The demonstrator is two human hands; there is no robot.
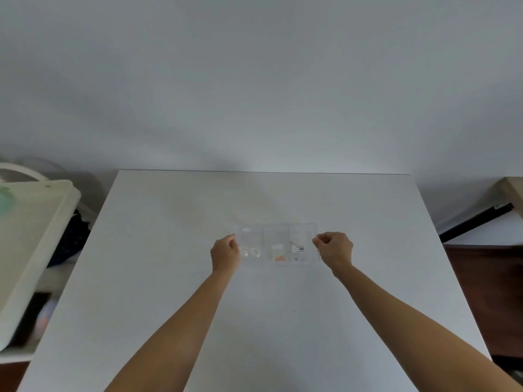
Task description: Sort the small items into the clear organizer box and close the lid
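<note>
So on the far left there's a cream plastic bin next to the plain white surface. The left hand sits at the left end of the clear three-compartment organizer box, fingers curled together, touching its edge. The box lies flat mid-surface with pale round bits, something orange and a labelled packet inside. The right hand is at the right end, fingers pinched at that edge.

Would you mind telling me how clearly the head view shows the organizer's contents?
Head view: soft and slightly blurred; the clear plastic organizer box nearly vanishes against the white table; its small items are pale smudges; light is flat; wide-angle bowing at the edges.
</note>
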